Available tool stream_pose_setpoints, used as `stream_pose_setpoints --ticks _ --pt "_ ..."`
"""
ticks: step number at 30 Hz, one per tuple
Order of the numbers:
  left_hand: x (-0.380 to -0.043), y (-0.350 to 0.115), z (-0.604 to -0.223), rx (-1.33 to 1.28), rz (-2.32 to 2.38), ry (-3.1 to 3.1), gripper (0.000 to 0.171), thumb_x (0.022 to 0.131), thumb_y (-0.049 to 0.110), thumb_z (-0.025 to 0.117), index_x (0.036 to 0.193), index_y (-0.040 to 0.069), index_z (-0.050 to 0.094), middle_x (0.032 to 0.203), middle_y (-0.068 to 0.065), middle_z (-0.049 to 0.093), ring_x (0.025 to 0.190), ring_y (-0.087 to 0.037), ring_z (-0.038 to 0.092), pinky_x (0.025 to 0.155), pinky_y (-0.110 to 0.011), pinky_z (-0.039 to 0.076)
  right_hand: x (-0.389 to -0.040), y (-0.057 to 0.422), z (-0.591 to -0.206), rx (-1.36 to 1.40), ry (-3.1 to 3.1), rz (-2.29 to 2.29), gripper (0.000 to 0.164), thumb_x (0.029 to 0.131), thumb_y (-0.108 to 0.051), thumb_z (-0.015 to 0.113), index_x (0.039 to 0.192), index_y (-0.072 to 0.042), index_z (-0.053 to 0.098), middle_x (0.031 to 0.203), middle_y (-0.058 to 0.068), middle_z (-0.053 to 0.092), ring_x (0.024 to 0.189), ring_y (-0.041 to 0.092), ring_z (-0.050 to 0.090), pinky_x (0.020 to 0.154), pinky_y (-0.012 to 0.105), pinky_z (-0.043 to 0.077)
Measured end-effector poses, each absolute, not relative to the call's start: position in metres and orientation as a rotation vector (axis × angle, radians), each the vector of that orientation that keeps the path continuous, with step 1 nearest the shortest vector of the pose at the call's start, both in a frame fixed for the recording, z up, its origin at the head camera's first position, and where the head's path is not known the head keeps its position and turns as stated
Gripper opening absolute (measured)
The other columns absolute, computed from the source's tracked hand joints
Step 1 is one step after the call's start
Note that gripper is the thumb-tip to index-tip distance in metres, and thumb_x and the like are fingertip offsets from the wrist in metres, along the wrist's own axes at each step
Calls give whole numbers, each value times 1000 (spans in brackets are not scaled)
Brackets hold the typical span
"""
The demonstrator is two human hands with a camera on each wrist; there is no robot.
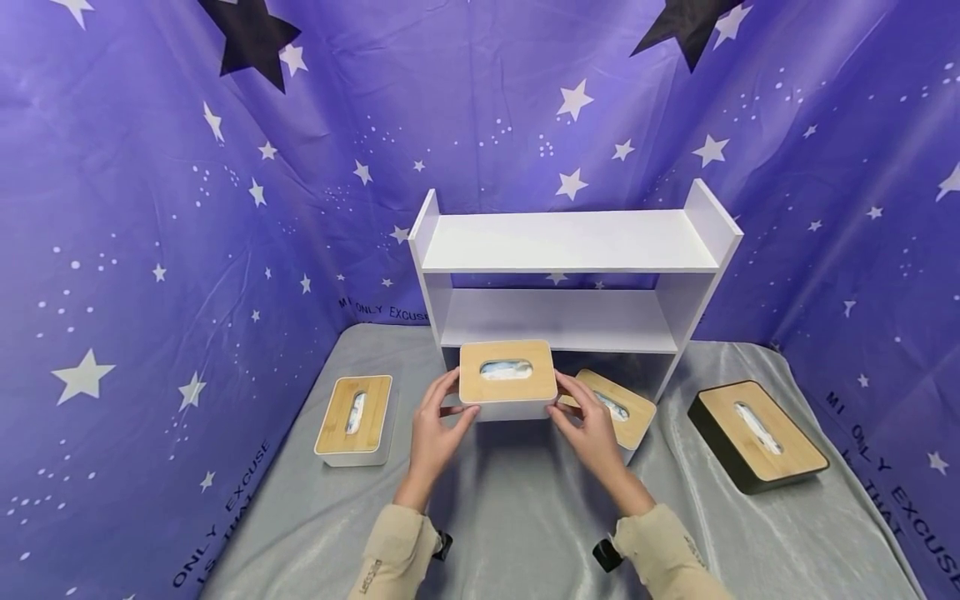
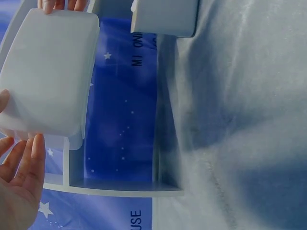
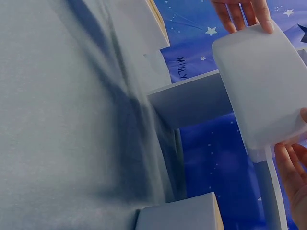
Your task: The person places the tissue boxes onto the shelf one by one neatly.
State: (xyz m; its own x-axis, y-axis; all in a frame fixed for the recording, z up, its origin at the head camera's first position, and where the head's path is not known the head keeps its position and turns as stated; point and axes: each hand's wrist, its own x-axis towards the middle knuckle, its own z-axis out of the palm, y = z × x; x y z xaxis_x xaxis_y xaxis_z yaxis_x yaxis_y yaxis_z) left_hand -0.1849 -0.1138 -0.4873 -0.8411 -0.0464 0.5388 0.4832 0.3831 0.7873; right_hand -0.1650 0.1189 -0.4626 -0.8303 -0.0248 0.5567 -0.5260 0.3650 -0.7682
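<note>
A white tissue box [image 1: 507,372] with a light wooden lid and an oval slot is held up in front of the white shelf unit [image 1: 555,321]. My left hand [image 1: 435,427] grips its left end, thumb at the front face. At the opposite end, my right hand [image 1: 592,425] grips it in the same way. Both wrist views show the pale underside of the tissue box [image 2: 50,72], raised off the table. Behind my right hand, a second white tissue box [image 1: 626,410] with a wooden lid lies at an angle, partly hidden.
Another white tissue box [image 1: 356,419] stands on the left of the grey cloth-covered table [image 1: 495,517]. To the right lies a dark-sided tissue box [image 1: 757,435] with a wooden lid. The shelf unit has two visible boards, and a purple star-patterned curtain [image 1: 480,125] hangs behind.
</note>
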Motion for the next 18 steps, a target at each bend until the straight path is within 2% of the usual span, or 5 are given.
stream_pose_setpoints --ticks 5,8,13,18 --pt "-192 -117 -488 -404 -1470 -2149 64 81 6 82 139 4 56 136 -19 60 109 -33 66 76 -41 63 -168 119 -457 481 -2169 1497 52 83 15 69 133 13 55 125 30 61 106 1 58 81 41 61" --pt "-194 -118 -485 -418 -1460 -2149 63 83 10 81 140 6 56 137 -17 59 110 -31 66 77 -38 63 -170 119 -454 480 -2166 1503 52 84 14 69 134 12 55 125 29 61 105 -1 57 82 42 61" --pt "-199 -119 -479 -418 -1441 -2173 62 85 17 80 142 10 55 138 -14 59 110 -28 65 78 -32 63 -175 119 -450 475 -2156 1483 52 83 13 71 133 12 56 125 28 62 105 7 60 83 40 61" --pt "-204 -119 -473 -416 -1444 -2179 62 86 16 79 142 12 55 138 -13 59 110 -28 65 79 -32 63 -180 119 -448 492 -2141 1472 52 84 12 70 134 11 56 125 28 61 104 20 63 83 33 61"
